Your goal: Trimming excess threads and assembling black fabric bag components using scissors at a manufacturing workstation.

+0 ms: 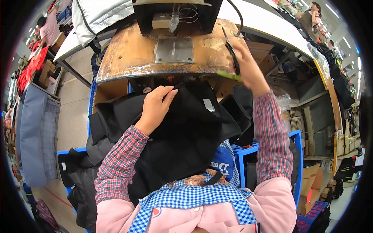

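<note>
My left hand is closed in a pinch on the upper edge of a large black fabric piece, which drapes over my lap. A small white label shows on the fabric. Up at the right edge of the wooden work board, my right hand, smeared by motion, is closed around a pair of dark scissors. The blades point away from me. Below the scissors is a blurred yellow-green strip; whether it belongs to them I cannot tell.
A dark machine housing and a metal plate sit on the wooden board ahead. Blue-framed crates flank me, with black fabric pieces at the left. Other people are far off.
</note>
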Available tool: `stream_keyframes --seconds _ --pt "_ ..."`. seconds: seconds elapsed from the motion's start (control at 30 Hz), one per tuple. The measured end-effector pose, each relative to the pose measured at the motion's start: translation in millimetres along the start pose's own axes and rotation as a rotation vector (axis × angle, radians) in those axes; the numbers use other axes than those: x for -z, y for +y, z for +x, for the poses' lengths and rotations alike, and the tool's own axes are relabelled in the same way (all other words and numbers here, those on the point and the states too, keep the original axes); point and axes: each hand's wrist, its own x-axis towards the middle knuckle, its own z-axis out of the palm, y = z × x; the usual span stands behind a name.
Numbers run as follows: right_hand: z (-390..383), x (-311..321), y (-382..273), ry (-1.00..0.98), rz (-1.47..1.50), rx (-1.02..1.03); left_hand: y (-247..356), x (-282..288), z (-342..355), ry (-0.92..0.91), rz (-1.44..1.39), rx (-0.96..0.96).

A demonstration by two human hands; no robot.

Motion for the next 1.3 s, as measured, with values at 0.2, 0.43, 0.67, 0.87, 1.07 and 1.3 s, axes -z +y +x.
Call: stream_keyframes --seconds 0.2,0.43,0.67,0.87,1.07,1.3 --pt "-145 -47 -2 -0.274 -0.526 0.005 4 -9 -3 -0.046 -0.071 0.111" --pt "-173 -61 -12 -0.347 -0.753 0.016 12 -12 -18 -0.112 -0.109 0.184" --pt "-178 -65 -17 -0.324 -0.754 -0.067 16 -16 -26 -0.100 -0.116 0.225" --pt "-180 -67 -22 -0.340 -0.736 -0.117 12 -19 -30 -0.089 -0.128 0.242" --pt "-184 -67 -17 -0.306 -0.764 0.002 13 -20 -31 -0.098 -0.130 0.224" --pt "-189 -75 -12 -0.332 -0.749 -0.046 14 -24 -37 -0.106 -0.111 0.190"
